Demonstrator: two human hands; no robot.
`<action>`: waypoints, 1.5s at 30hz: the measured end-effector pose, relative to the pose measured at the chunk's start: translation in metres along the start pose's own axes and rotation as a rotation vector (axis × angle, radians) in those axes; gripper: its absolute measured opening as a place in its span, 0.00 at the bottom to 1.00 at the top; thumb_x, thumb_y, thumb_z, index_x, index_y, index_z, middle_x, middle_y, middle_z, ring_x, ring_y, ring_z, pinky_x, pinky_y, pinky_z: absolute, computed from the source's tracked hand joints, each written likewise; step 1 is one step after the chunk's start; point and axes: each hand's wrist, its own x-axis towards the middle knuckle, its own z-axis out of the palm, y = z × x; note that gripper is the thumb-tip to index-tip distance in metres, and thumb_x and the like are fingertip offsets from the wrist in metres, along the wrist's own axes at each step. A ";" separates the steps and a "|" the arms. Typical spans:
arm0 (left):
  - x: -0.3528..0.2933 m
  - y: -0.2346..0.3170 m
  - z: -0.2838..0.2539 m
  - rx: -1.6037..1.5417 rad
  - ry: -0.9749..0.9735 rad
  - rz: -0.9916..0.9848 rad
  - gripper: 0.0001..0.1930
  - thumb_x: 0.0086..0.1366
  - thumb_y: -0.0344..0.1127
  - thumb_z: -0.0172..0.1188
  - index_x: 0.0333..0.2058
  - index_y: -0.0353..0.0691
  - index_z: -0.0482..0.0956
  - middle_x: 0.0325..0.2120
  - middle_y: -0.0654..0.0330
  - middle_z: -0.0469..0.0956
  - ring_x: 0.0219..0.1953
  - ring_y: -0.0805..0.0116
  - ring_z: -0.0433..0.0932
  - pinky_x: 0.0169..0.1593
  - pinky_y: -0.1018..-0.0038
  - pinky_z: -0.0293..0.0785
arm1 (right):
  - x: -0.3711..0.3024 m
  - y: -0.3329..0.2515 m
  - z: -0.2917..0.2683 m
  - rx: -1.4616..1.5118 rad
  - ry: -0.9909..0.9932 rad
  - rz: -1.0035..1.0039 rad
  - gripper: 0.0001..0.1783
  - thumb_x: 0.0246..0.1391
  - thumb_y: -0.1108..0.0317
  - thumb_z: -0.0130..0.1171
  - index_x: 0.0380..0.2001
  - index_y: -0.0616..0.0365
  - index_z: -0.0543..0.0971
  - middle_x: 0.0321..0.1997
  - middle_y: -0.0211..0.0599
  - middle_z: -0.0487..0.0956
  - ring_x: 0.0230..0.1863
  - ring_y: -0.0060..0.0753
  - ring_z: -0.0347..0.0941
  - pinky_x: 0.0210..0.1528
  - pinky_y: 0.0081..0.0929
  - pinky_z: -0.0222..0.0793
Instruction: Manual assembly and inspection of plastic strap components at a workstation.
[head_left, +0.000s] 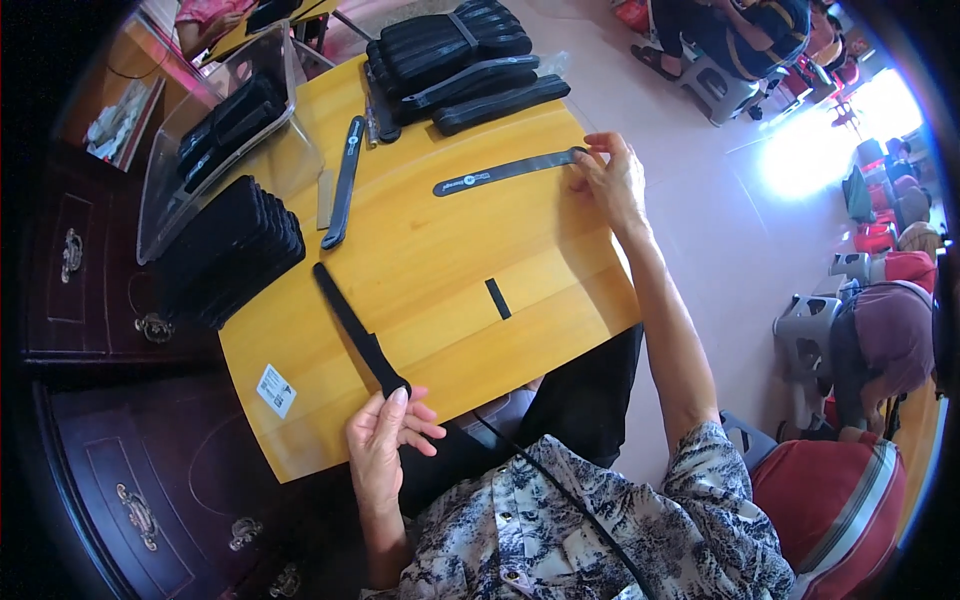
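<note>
My left hand pinches the rounded end of a long black strap at the near edge of the yellow table. The strap slants away to the far left over the tabletop. At the table's right side, the fingers of my right hand close on the end of a second dark strap with pale printing. A third printed strap lies untouched between the two hands' far sides. Nearer me, a short black strip rests on the wood.
Bundled black straps are heaped at the table's far end. On the left stand a stack of black pieces and a clear plastic bin. Dark drawers border the left. Other people sit on stools to the right.
</note>
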 end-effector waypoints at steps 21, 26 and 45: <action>-0.003 -0.011 0.007 -0.060 -0.053 -0.001 0.18 0.72 0.42 0.46 0.33 0.30 0.72 0.20 0.54 0.76 0.16 0.67 0.77 0.17 0.78 0.74 | -0.106 -0.080 0.003 -0.124 -0.526 -0.663 0.09 0.55 0.66 0.58 0.40 0.51 0.78 0.43 0.35 0.74 0.47 0.41 0.73 0.42 0.34 0.75; -0.002 -0.012 0.014 -0.046 -0.078 0.050 0.19 0.72 0.44 0.43 0.37 0.32 0.72 0.22 0.54 0.78 0.16 0.66 0.77 0.17 0.76 0.73 | -0.183 -0.118 -0.013 0.145 -0.925 -0.623 0.10 0.54 0.63 0.60 0.37 0.55 0.76 0.37 0.34 0.72 0.40 0.41 0.73 0.35 0.36 0.75; 0.000 0.000 0.008 0.158 -0.197 0.136 0.15 0.73 0.40 0.47 0.37 0.33 0.75 0.22 0.63 0.77 0.25 0.78 0.76 0.29 0.81 0.72 | -0.196 -0.119 -0.003 0.138 -0.904 -0.362 0.11 0.51 0.67 0.63 0.32 0.63 0.74 0.30 0.42 0.75 0.28 0.43 0.77 0.29 0.33 0.74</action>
